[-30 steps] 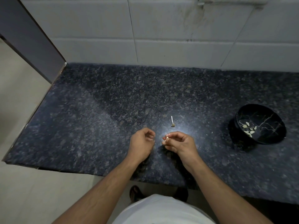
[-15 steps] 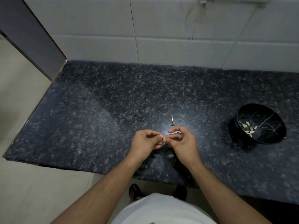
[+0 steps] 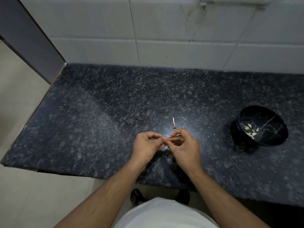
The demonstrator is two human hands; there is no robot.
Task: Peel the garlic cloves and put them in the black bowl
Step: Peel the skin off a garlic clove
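My left hand and my right hand meet just above the dark granite counter. Between their fingertips they pinch a small pale garlic clove, which is mostly hidden by the fingers. The black bowl with gold veins stands on the counter far to the right of my hands. Several peeled pale cloves lie inside it.
A thin white garlic stalk with a dark root end lies on the counter just beyond my hands. White wall tiles close the back. The counter ends at the left, beside a dark panel and pale floor.
One second ago my hands were apart and only the right one held the clove. The left hand has moved in, and both now pinch it together.
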